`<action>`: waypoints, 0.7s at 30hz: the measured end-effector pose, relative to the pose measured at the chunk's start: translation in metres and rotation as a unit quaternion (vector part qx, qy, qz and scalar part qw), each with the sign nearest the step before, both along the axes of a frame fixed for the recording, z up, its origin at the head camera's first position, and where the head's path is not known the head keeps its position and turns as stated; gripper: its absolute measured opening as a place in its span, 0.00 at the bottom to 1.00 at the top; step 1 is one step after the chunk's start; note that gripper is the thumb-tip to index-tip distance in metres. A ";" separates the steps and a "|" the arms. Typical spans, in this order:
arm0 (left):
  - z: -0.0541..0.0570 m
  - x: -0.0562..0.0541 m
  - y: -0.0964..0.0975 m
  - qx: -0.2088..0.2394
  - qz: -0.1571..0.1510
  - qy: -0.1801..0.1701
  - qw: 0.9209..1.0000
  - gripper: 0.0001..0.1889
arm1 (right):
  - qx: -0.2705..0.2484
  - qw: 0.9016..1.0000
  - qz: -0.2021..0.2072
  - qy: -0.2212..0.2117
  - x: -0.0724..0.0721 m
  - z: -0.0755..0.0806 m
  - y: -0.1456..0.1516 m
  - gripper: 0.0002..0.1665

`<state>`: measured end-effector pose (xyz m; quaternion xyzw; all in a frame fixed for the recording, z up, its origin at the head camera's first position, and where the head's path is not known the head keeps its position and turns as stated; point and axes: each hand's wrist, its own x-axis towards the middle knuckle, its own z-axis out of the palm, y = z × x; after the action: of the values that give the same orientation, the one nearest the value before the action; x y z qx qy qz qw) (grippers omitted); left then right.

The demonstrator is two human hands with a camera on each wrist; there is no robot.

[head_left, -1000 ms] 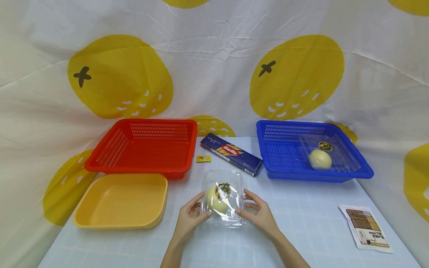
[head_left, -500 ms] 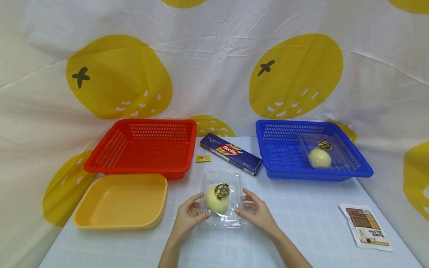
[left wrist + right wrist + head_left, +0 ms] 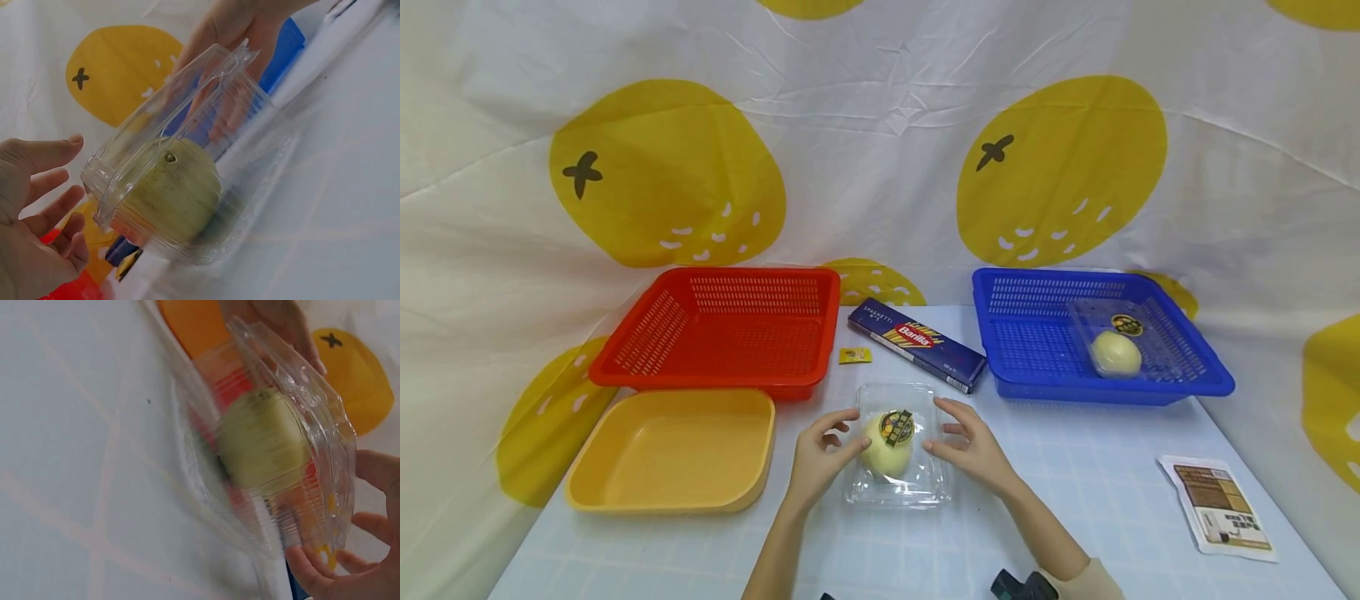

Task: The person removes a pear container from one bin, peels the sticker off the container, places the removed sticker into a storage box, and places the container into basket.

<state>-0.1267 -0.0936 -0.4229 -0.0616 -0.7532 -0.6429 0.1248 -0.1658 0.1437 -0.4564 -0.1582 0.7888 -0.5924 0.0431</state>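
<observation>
A clear plastic clamshell box (image 3: 895, 493) lies on the table in front of me, a pale yellow-green round fruit (image 3: 886, 458) inside and a dark round sticker on the lid. My left hand (image 3: 823, 457) hovers at the box's left side, fingers loosely bent; in the left wrist view a gap shows between its fingers (image 3: 56, 150) and the plastic. On the opposite side is my right hand (image 3: 973, 454), thumb and fingers spread. The right wrist view has its fingertips (image 3: 369, 469) right by the lid edge. Neither hand grips anything.
A red basket (image 3: 827, 333) stands at back left, a yellow tub (image 3: 760, 467) before it. The blue basket (image 3: 1000, 383) at right holds another boxed fruit (image 3: 1116, 354). Behind the box lie a spaghetti box (image 3: 917, 342) and a small yellow packet (image 3: 855, 356). A pouch (image 3: 1221, 512) lies far right.
Both hands have come off the sides of the box and moved slightly up and back from it. The box settled with its sticker turned a little, then stayed in place.
</observation>
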 end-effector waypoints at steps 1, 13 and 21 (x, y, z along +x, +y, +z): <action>0.001 -0.002 0.001 0.000 -0.004 0.005 1.000 0.19 | 0.003 1.000 0.003 0.004 -0.002 0.000 0.000 0.39; 0.005 -0.026 0.015 -0.025 -0.030 0.027 0.999 0.20 | 0.014 0.999 0.043 -0.013 -0.020 -0.001 0.000 0.43; -0.030 -0.046 0.020 -0.021 -0.027 0.084 0.996 0.19 | 0.004 0.999 0.043 -0.028 -0.021 -0.006 0.001 0.44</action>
<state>-0.1724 -0.0736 -0.4533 -0.1385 -0.7512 -0.6229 0.1685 -0.1873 0.1444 -0.4622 -0.1752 0.7822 -0.5909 0.0908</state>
